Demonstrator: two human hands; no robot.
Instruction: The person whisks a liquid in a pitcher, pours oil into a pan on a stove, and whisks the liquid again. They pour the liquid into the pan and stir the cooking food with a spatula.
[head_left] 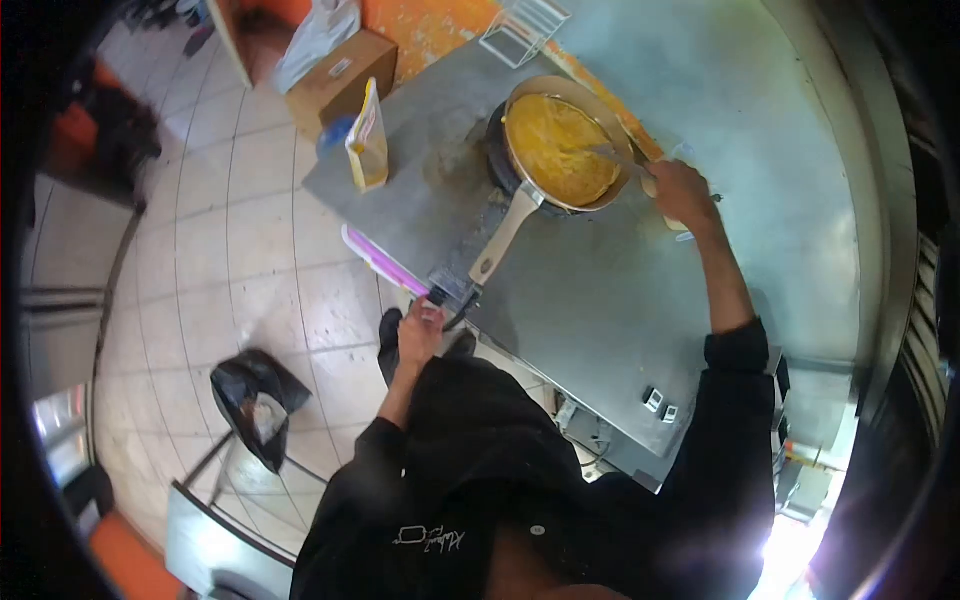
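A frying pan (522, 200) with a pale wood-coloured handle rests on a dark burner (497, 160) on the metal worktop. A thin yellow layer of food (558, 135), egg-like in look, covers its bottom, with a ruffled patch near the right side. My right hand (685, 193) is closed round a spatula-like utensil (622, 158), its far end touching that patch. Beyond the pan handle's end, at the worktop's front edge, my left hand (420, 332) has its fingers on a small black knob (437, 296) of the burner's control box (455, 288).
An opened bag (370, 150) stands upright left of the pan. A white wire rack (523, 30) is behind, and a pink-purple strip (385, 262) lies along the edge. Two small timer-like devices (654, 400) sit at the near right. On the tiled floor is a black bag (255, 400).
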